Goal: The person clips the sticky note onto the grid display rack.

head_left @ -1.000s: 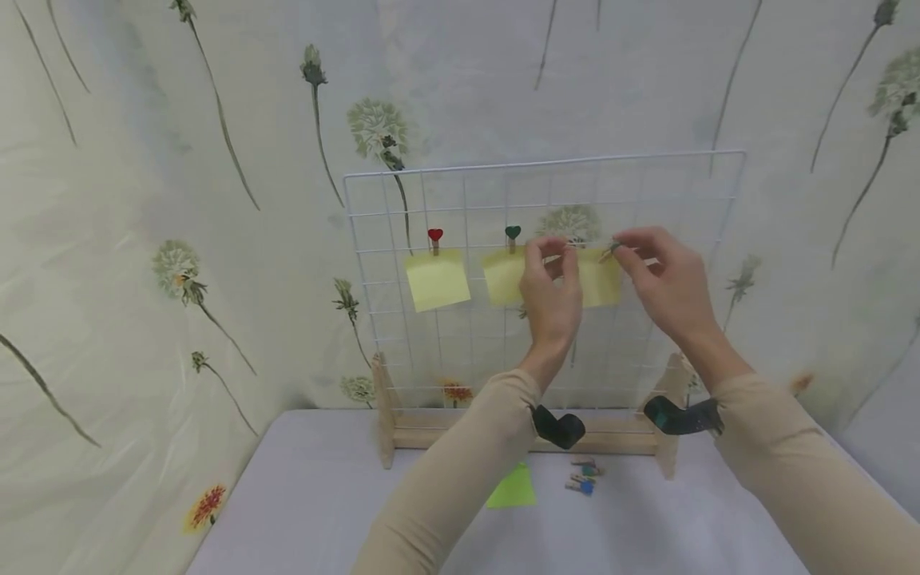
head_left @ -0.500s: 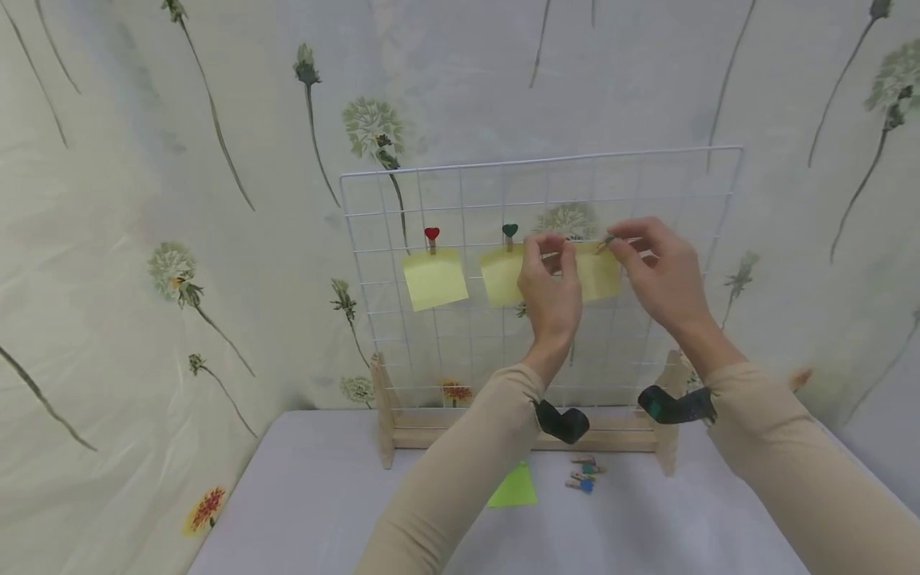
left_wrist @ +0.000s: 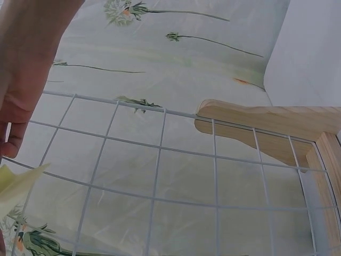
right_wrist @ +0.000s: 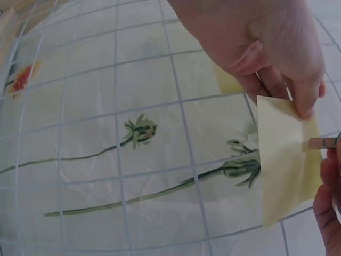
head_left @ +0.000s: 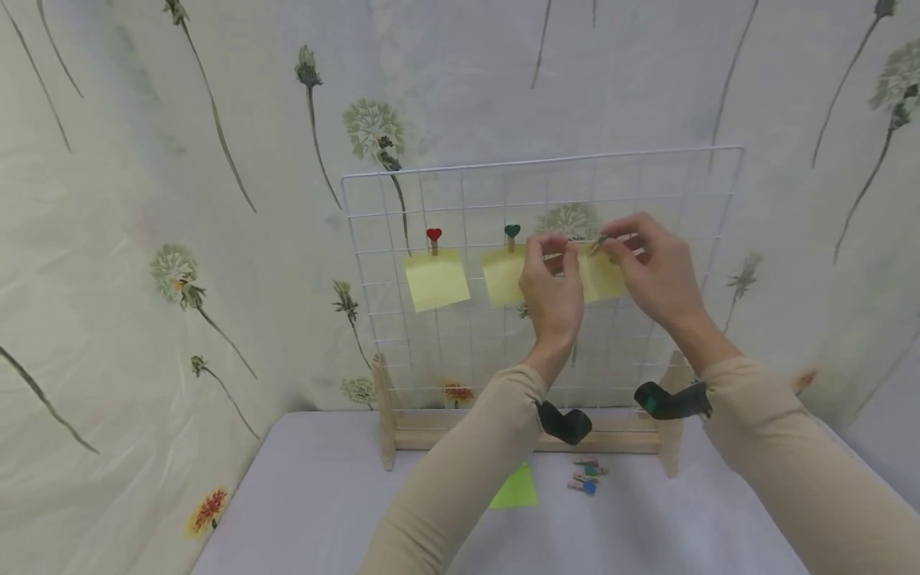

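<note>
Behind the wire grid (head_left: 474,166) hangs a flower-printed cloth (head_left: 460,96); below the grid your table (head_left: 309,479) carries its wooden base (head_left: 625,442). In front of the grid, your left grip (head_left: 553,283) pinches the top edge of the third yellow note (right_wrist: 285,165), and your right grip (head_left: 657,271) has thumb and fingers together on a wooden peg (right_wrist: 321,143). That note sits across the grid's upper part, right of the two hung notes (head_left: 437,281). On the table before the grid lies a green note (head_left: 516,489). Smallest are the heart pegs (head_left: 434,235) on the grid and the spare pegs (head_left: 590,471) before it. You seem to be fastening the third note; whether the peg bites yet, I can't tell. Next likely calls for steadying the paper against a wire, then seating the peg over both.
</note>
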The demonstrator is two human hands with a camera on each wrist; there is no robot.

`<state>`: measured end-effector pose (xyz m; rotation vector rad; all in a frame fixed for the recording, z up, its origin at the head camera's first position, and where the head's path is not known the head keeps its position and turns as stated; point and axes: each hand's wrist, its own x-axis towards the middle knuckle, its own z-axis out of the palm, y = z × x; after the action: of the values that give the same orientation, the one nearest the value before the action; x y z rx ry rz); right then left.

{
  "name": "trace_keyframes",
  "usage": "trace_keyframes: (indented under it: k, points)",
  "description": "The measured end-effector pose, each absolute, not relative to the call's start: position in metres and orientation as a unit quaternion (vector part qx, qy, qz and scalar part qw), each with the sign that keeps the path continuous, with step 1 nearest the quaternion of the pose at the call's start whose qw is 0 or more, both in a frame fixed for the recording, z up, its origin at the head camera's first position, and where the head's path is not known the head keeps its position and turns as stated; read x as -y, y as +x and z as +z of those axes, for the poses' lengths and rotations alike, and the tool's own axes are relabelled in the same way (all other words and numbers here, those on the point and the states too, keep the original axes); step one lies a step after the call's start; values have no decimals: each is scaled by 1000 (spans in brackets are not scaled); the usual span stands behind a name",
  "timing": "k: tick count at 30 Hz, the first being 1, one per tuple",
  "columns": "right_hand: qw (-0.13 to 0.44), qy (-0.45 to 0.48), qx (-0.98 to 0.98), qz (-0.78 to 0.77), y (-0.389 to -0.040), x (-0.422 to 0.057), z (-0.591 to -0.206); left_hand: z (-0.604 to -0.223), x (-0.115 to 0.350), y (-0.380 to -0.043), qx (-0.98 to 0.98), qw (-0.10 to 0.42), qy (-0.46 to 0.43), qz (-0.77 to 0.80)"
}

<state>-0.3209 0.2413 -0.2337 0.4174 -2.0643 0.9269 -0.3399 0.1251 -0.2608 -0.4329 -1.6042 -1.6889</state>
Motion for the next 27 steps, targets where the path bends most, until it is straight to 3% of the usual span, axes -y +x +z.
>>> trace_keyframes:
  k: [27]
  points:
    - [432, 151, 814, 357, -327, -241, -223, -258, -125, -339, 648, 397, -149, -633]
